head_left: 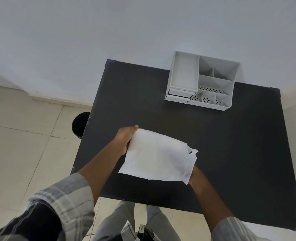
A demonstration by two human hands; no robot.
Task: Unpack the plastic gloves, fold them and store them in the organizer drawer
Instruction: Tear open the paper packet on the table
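Observation:
A white, flat glove packet point(156, 156) is held just above the black table point(230, 145), near its front middle. My left hand point(124, 140) grips the packet's left edge, thumb on top. My right hand point(196, 178) holds the lower right corner from below and is mostly hidden under the packet. A bit of crumpled plastic sticks out at the packet's right end. The grey desk organizer point(202, 80) stands at the table's back edge, with two small drawers point(179, 95) at its front left; the lower one juts out slightly.
The organizer has an open tray on top left and several perforated compartments on the right. A dark round bin point(79, 125) stands on the tiled floor left of the table. A white wall rises behind the table. My legs show below the front edge.

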